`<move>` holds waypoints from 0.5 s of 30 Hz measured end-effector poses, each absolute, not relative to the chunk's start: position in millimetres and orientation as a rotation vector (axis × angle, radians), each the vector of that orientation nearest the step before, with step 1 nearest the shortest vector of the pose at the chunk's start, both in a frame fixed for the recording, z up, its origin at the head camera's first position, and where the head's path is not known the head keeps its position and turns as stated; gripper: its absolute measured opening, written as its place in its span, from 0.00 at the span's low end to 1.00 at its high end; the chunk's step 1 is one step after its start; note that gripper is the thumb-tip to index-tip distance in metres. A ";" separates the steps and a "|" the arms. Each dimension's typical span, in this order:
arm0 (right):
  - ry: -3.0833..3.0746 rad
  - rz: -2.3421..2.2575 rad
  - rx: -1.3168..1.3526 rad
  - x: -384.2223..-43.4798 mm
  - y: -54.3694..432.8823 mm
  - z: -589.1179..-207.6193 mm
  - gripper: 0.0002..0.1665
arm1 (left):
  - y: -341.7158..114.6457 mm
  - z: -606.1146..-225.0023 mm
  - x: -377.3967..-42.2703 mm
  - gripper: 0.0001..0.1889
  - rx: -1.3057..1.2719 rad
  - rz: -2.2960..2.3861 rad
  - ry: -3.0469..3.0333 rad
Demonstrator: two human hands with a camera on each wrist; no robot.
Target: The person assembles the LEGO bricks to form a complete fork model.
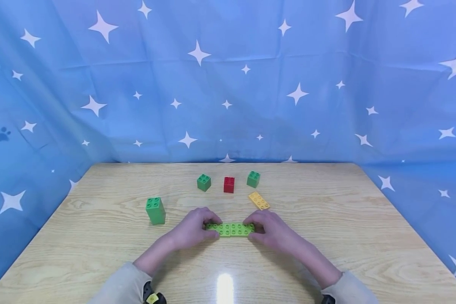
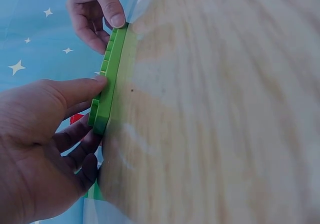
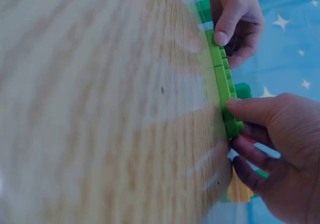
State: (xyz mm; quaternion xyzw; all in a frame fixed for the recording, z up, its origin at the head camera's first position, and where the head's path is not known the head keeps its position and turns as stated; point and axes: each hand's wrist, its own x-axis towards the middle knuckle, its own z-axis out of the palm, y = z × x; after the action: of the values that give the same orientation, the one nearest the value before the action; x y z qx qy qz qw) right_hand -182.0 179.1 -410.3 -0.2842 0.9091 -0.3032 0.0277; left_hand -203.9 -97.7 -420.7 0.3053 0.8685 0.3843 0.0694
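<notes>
Two flat light-green toy building bricks lie end to end on the table, their short sides meeting at a thin seam. My left hand (image 1: 193, 228) pinches the left light-green brick (image 1: 224, 230) at its outer end, thumb on the near side and fingers on the far side. Mirroring it, my right hand (image 1: 273, 231) grips the outer end of the right light-green brick (image 1: 240, 230). From the right wrist view, the thumb presses the near side of the right brick (image 3: 223, 92), whose studs point upward off the table. Fingertips partly cover both outer ends.
Beyond the hands stand a green brick (image 1: 204, 183), a red brick (image 1: 229, 185) and another green brick (image 1: 253, 179). A flat yellow brick (image 1: 259, 201) lies just past my right hand. A taller green block (image 1: 156, 212) stands to the left. Behind the wooden table (image 1: 99, 236) hangs a blue starry cloth (image 1: 228, 84).
</notes>
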 end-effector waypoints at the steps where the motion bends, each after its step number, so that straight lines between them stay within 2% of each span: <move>1: 2.801 -0.941 -0.878 -182.0 178.9 -410.0 0.17 | -97.9 -420.7 -203.6 0.13 0.919 1.158 2.616; 11: 2.785 -0.961 -0.854 -181.6 178.6 -410.1 0.17 | -97.9 -419.7 -202.2 0.12 0.914 1.160 2.608; 15: 2.778 -1.009 -0.787 -180.3 178.1 -409.9 0.20 | -98.9 -419.2 -201.5 0.16 0.893 1.161 2.600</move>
State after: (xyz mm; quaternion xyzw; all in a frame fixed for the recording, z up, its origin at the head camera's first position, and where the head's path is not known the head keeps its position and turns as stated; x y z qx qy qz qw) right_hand -180.3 178.1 -409.9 -0.2571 0.9075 -0.3295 0.0416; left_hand -201.5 -98.9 -419.2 0.2982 0.8686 0.3877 0.0788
